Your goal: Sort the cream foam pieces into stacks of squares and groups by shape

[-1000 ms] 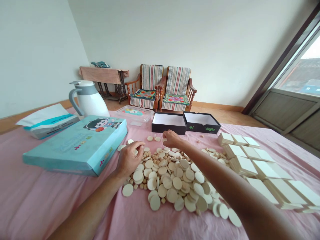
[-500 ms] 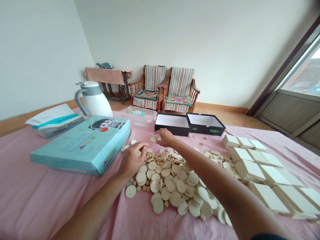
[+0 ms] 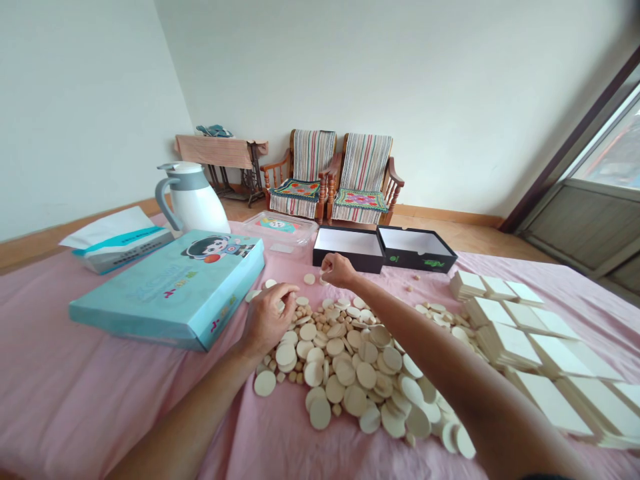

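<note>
A heap of round wooden discs (image 3: pixel 345 367) and small wooden cubes (image 3: pixel 293 377) is spread over the pink cloth before me. At the heap's far left edge, my left hand (image 3: pixel 270 317) is curled with its back up. A pale disc (image 3: pixel 280 305) shows partly between its thumb and fingers. Beyond the heap, close to the front of a black box, my right hand (image 3: pixel 339 271) pinches a small wooden disc (image 3: pixel 323 279) at the cloth. Another disc (image 3: pixel 309 279) lies flat just left of those fingertips. My right forearm hides part of the heap.
Two black open boxes (image 3: pixel 349 241) stand at the back. A light-blue box (image 3: pixel 165 287), tissue pack (image 3: pixel 120 239) and white jug (image 3: pixel 197 200) are at left, with a clear plastic lid (image 3: pixel 280 230) behind. Stacked wooden tiles (image 3: pixel 505 340) fill the right.
My right hand has drawn slightly right, with its disc now farther from the one lying flat. The left hand stays nearly in place. The view has shifted slightly left.
</note>
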`<state>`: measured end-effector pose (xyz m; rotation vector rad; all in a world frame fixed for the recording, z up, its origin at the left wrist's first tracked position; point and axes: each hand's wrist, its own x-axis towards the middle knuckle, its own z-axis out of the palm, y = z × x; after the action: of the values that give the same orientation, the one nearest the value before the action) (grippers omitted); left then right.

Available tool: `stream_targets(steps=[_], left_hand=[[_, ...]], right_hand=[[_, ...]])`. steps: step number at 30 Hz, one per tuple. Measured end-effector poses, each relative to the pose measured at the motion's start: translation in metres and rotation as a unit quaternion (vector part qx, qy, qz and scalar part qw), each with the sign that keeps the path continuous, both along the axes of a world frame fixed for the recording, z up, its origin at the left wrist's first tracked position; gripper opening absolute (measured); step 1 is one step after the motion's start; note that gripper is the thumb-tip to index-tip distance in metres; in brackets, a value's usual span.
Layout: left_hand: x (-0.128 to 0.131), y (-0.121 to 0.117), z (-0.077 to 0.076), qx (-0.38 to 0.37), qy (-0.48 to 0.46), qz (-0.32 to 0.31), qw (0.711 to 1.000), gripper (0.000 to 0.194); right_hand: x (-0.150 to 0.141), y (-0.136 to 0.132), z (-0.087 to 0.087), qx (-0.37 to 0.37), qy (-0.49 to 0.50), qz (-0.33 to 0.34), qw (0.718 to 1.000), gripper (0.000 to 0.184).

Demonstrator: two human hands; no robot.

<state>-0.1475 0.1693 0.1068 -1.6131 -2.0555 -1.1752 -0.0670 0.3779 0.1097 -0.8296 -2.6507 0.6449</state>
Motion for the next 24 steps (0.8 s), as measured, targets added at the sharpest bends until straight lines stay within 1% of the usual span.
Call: stream_targets(steps=[4, 7, 10, 13, 16, 20, 22, 24], left_hand=[[0.001, 0.000, 0.001, 0.002, -0.006, -0.002, 1.000, 0.017], [0.001, -0.001, 0.001, 0.004, -0.006, 0.001, 1.000, 0.016], [0.000, -0.001, 0.002, 0.006, -0.005, 0.002, 1.000, 0.016], [0.000, -0.001, 0.002, 0.006, -0.007, 0.001, 1.000, 0.017], [0.001, 0.000, 0.001, 0.003, -0.009, -0.001, 1.000, 0.017], [0.002, 0.000, -0.001, 0.000, -0.008, -0.001, 1.000, 0.017], [0.002, 0.001, -0.001, 0.000, -0.005, 0.001, 1.000, 0.016], [0.001, 0.002, -0.003, -0.001, -0.003, 0.002, 1.000, 0.017]], right_hand=[[0.001, 0.009, -0.012, -0.047, 0.019, 0.037, 0.998, 0.037], [0.003, 0.014, -0.021, -0.067, 0.024, 0.051, 0.996, 0.039], [0.008, 0.014, -0.019, -0.067, 0.028, 0.054, 0.996, 0.040], [0.023, 0.015, -0.005, -0.051, 0.032, 0.044, 0.997, 0.040], [0.052, 0.023, 0.018, -0.022, 0.018, 0.027, 0.999, 0.037], [0.108, 0.045, 0.047, 0.034, -0.050, -0.012, 0.998, 0.029], [0.138, 0.055, 0.055, 0.058, -0.106, -0.034, 0.992, 0.023], [0.166, 0.062, 0.058, 0.078, -0.162, -0.052, 0.982, 0.020]])
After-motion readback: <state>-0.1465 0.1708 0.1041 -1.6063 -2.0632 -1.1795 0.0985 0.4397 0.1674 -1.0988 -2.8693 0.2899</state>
